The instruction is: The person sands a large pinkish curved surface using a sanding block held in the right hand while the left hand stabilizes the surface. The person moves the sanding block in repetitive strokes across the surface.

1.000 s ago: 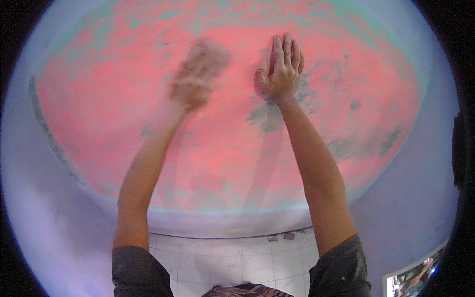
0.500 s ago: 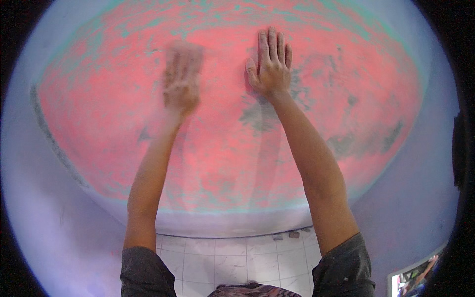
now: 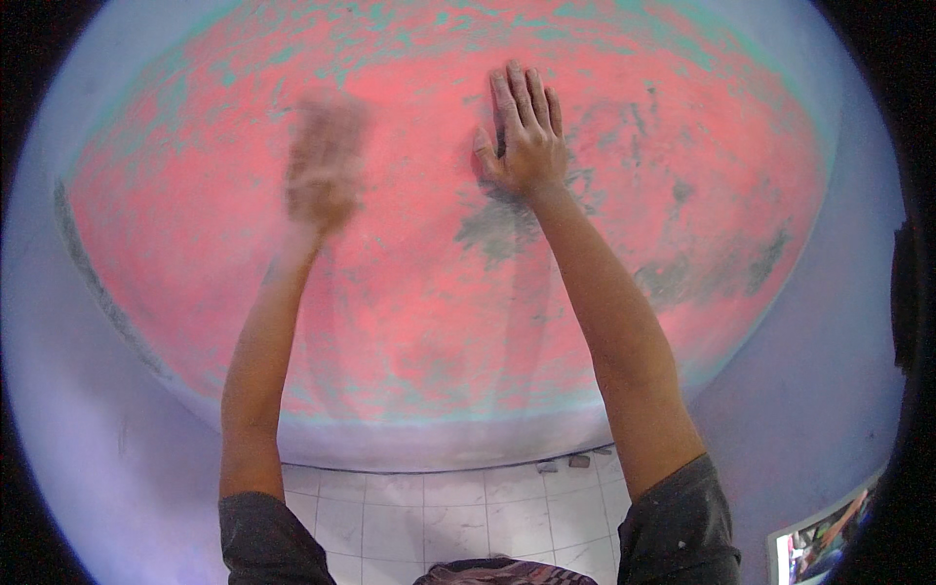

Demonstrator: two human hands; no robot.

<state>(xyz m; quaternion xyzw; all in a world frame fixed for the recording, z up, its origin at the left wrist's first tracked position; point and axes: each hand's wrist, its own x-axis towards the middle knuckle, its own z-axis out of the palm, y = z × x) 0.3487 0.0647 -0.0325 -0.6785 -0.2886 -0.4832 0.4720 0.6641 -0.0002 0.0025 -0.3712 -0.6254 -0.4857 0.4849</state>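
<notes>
Person standing close to the wall, dark grey short sleeves (image 3: pixel 673 526) showing at the shoulders, white tiled floor (image 3: pixel 429 517) running below the arms to the foot of the wall. Both bare forearms are reaching up and away from the body.

Right hand (image 3: pixel 524 136) is lying flat and open on the red painted wall (image 3: pixel 409 292), fingers (image 3: pixel 515 93) together and pointing upward, palm pressing the surface, gripping nothing. Just below its wrist a grey scraped patch (image 3: pixel 497 229) is showing where the red coat is gone.

Left hand (image 3: pixel 325 166) is sitting well to the left of the right one, at about the same height, against the same red surface. It is smeared by motion blur; cannot tell whether it is open or closed, or whether it is holding anything.

Above both hands the red is breaking into greenish flecks (image 3: pixel 429 29). Further grey worn streaks (image 3: pixel 712 273) are lying off to the right of the right arm. Pale lilac wall (image 3: pixel 829 390) is framing the red area on both sides.
</notes>
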